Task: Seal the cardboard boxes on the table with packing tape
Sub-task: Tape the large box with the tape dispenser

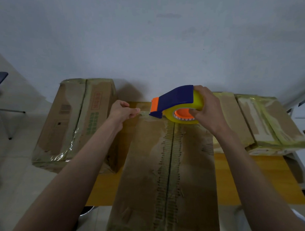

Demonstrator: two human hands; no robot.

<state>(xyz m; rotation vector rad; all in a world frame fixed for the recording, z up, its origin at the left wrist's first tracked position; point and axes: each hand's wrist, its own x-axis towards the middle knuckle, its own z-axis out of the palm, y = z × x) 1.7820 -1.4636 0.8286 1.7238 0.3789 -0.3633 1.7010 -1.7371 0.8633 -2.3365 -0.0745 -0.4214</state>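
A long cardboard box (146, 167) lies in front of me on the yellow table (260, 179), its centre seam running away from me. My right hand (207, 110) grips a tape dispenser (176, 102), blue and orange with a yellow roll, held above the box's far end. My left hand (121, 110) pinches the clear tape end just left of the dispenser's mouth, near the box's far edge.
A taped box (68, 126) sits to the left, off the table's left side. Two more taped boxes (269, 124) lie at the right rear of the table. A chair (0, 92) stands at the far left. A grey wall rises behind.
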